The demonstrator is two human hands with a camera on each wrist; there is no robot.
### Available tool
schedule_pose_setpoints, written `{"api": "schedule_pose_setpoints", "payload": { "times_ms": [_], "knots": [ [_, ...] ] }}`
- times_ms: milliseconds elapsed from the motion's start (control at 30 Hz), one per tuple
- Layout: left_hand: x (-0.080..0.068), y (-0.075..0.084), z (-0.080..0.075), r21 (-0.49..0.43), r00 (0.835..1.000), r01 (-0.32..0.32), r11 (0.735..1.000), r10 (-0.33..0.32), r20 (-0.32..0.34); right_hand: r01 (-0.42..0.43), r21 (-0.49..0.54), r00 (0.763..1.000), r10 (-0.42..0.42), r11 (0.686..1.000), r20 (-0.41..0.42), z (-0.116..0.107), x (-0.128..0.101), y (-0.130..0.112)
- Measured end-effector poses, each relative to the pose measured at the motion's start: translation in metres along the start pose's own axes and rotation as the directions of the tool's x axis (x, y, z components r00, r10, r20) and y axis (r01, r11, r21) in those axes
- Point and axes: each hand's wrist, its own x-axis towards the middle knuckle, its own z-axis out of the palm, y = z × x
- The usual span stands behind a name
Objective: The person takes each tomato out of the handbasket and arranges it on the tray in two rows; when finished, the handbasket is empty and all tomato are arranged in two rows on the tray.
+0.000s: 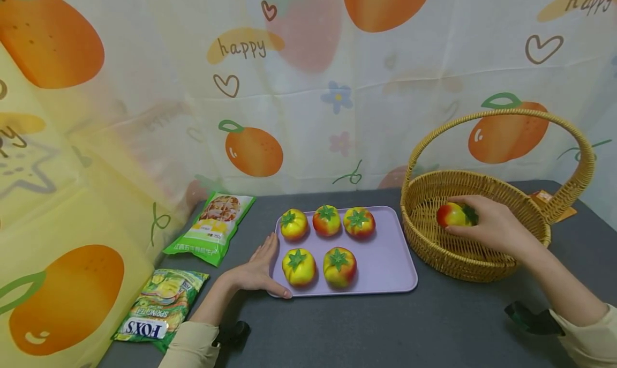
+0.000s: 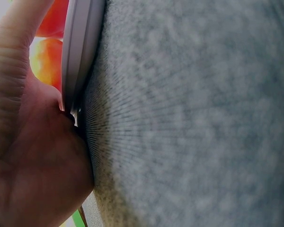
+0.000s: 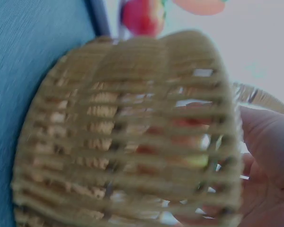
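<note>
My right hand (image 1: 489, 223) pinches a red-and-yellow fruit with a green leafy top (image 1: 453, 215) between thumb and fingers, inside the wicker basket (image 1: 416, 250). In the right wrist view that fruit (image 3: 173, 151) shows only through the weave of the basket side. On the lilac tray (image 1: 381, 266), several like fruits stand in two rows, among them a back one (image 1: 359, 223) and a front one (image 1: 339, 267). My left hand (image 1: 253, 271) rests against the tray's left end, fingers extended along the edge and thumb at the near corner.
Left of the tray lie a green-and-white snack bag (image 1: 214, 226) and a green Fox's candy bag (image 1: 161, 306). The basket's tall handle (image 1: 496, 112) arches above it. An orange-brown packet (image 1: 544, 196) lies behind the basket. A fruit-printed cloth (image 1: 299, 116) hangs along the back.
</note>
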Motion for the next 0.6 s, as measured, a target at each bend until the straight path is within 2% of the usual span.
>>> {"api": "schedule_pose_setpoints", "payload": {
  "times_ms": [600],
  "knots": [
    [0.000, 0.001, 0.000, 0.005, 1.000, 0.013, 1.000, -0.013, 0.002, 0.098, 0.064, 0.994, -0.095, 0.993, -0.049, -0.004, -0.004, -0.049]
  ]
}}
